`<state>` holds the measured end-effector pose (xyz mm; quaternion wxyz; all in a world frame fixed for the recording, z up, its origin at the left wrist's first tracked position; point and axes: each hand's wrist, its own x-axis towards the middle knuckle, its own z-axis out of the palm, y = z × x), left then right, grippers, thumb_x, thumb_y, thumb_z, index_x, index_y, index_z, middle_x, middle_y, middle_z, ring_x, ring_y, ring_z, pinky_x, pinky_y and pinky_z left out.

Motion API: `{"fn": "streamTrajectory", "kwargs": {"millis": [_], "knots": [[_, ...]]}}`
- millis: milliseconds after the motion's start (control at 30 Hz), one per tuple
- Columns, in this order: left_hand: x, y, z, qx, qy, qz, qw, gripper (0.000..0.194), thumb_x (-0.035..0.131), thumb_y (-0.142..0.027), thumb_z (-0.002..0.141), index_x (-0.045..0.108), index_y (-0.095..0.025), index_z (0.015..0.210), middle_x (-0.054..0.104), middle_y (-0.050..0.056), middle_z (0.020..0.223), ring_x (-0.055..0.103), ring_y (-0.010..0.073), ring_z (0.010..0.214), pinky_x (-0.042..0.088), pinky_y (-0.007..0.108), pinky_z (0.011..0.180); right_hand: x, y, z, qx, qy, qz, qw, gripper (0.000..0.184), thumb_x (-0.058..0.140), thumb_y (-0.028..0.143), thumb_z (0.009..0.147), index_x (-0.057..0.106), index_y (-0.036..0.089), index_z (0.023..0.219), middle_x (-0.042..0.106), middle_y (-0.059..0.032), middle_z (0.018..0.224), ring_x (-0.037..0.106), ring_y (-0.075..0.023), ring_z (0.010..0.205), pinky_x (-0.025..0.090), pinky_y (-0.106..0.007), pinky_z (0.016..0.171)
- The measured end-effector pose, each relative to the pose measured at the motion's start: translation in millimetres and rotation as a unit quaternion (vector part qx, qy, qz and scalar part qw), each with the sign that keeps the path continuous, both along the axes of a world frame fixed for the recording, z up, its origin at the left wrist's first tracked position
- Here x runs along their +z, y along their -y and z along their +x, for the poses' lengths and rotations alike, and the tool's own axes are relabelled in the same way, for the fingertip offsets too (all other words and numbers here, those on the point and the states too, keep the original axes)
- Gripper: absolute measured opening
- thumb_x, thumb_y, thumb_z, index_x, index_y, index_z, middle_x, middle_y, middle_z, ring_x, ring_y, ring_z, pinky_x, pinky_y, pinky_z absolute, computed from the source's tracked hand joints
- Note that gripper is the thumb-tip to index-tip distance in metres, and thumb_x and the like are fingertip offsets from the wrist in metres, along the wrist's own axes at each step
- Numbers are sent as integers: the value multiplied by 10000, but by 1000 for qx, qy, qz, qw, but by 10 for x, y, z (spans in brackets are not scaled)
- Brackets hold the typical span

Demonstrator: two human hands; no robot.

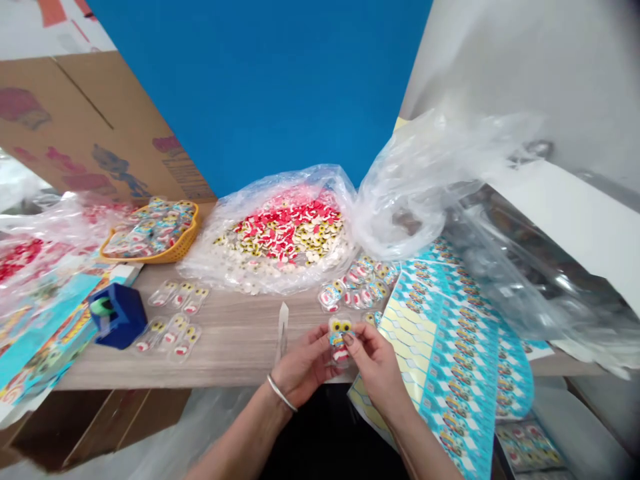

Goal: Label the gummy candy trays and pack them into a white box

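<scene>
Both my hands meet at the table's front edge around one small clear packet (341, 340) that shows yellow eye shapes on top and a red and white piece below. My left hand (305, 365), with a thin bangle on the wrist, pinches the packet's left side. My right hand (373, 360) pinches its right side with thumb and fingertips. Just behind them lies a cluster of filled packets (357, 288) on the wood. A clear plastic bag (283, 233) heaped with red, white and yellow candy pieces sits further back at centre.
A blue tape dispenser (116, 315) stands at left, with several flat packets (173, 320) beside it. An orange basket (155, 230) of packets is at back left. Printed teal card sheets (460, 347) hang over the right edge. Crumpled clear plastic (450, 180) lies at right, cardboard boxes behind.
</scene>
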<state>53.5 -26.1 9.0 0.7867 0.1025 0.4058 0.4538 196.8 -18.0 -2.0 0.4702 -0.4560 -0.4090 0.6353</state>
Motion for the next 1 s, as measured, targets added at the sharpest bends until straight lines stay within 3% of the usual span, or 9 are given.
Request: {"fn": "streamTrajectory", "kwargs": {"millis": [100,200,300,433,600,800,900,1000], "knots": [[-6,-14,73,74,-65,75,992,215,817,-248,711,714,-157,876,709,35,862,641,128,790,485,231,756,-24,-32,-21,-34,6,19,999,272,686,460,824,643,195,866,672,-19,769,607,-159,674,502,-268,626],[14,-68,166,71,-104,113,986,272,777,-284,755,714,-167,992,724,69,1010,653,170,907,496,273,831,-54,-125,5,-73,19,25,997,244,677,443,828,636,202,833,657,-7,747,593,-155,667,492,-268,627],[13,-183,256,67,-177,141,972,335,829,-273,688,699,-167,978,736,62,971,660,170,889,506,271,816,-67,-242,102,-66,3,25,998,235,713,423,789,650,207,857,665,-11,757,600,-166,678,499,-284,635],[-79,-320,342,30,-195,110,974,379,863,-305,626,683,-144,918,737,48,843,654,132,721,513,237,680,-95,-344,295,-79,-34,33,996,433,752,365,757,615,252,1152,681,-6,910,637,-168,771,517,-291,700],[-192,-338,429,12,-199,105,974,404,877,-316,603,675,-133,901,727,41,804,647,117,679,518,225,642,-156,-364,446,-75,-14,31,997,287,718,397,790,669,217,1008,691,-13,839,642,-165,766,517,-286,711],[-200,-382,503,50,-212,88,972,448,898,-310,560,656,-132,892,711,28,773,645,116,658,522,230,632,-193,-268,459,-75,-37,5,996,412,672,418,832,613,233,1195,649,-8,847,598,-137,674,512,-276,635],[-155,-395,511,58,-201,69,975,458,900,-306,553,641,-137,892,705,23,766,642,114,642,511,226,615,-206,-166,505,-46,-25,17,998,506,634,422,862,516,262,1327,639,-52,1025,621,-156,742,538,-309,659],[-79,-372,514,43,-178,52,982,470,908,-301,533,633,-143,880,704,15,754,635,109,618,494,214,582,-198,-95,590,3,97,101,990,772,737,359,783,366,329,1460,465,-95,1419,577,-249,1121,541,-373,827]]}}
